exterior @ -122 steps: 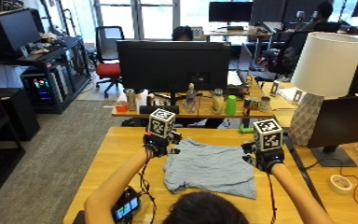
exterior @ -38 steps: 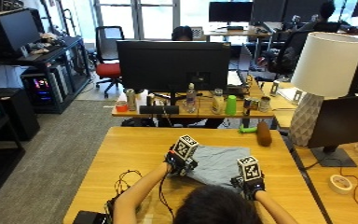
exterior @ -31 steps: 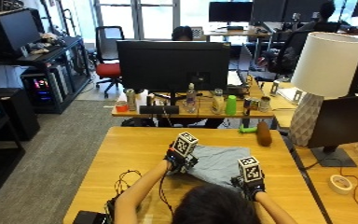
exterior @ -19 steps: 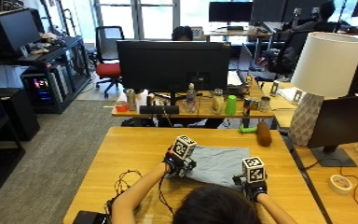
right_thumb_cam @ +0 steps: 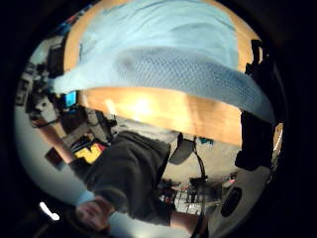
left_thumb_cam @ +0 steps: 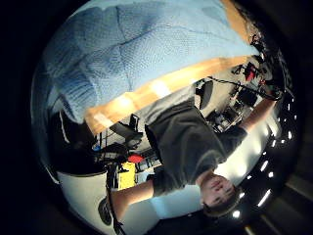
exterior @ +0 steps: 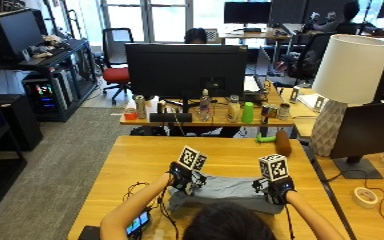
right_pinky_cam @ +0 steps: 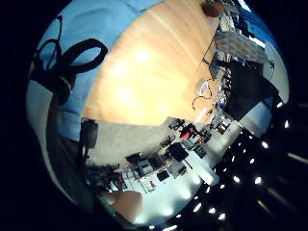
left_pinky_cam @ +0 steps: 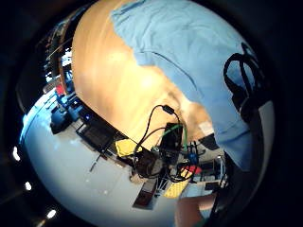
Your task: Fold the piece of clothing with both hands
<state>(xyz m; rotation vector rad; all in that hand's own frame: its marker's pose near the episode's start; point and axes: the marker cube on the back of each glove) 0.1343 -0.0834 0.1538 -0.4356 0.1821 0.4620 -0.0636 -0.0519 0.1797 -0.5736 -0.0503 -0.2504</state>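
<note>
A light blue-grey garment [exterior: 228, 189] lies crumpled in a wide band on the wooden table [exterior: 145, 155], close to the person. My left hand [exterior: 183, 180] grips its left end and my right hand [exterior: 276, 190] grips its right end, both just above the tabletop. In the left thumb side palm view the knit cloth [left_thumb_cam: 146, 44] fills the area near the palm. The right thumb side palm view has a raised fold of cloth [right_thumb_cam: 168, 74] with bare table under it. The fingers themselves are hidden under the gloves' backs.
A phone [exterior: 139, 224] and black cables [exterior: 137, 191] lie by my left forearm. A brown object [exterior: 283, 142] and a green one [exterior: 264, 139] sit at the table's far edge. To the right stand a lamp [exterior: 344, 90], a dark monitor [exterior: 372, 130] and a tape roll [exterior: 365, 196].
Since 3.2 s ago both hands came from the garment's far corners toward the person, and the cloth now lies shorter. In the last second the hands drew slightly apart.
</note>
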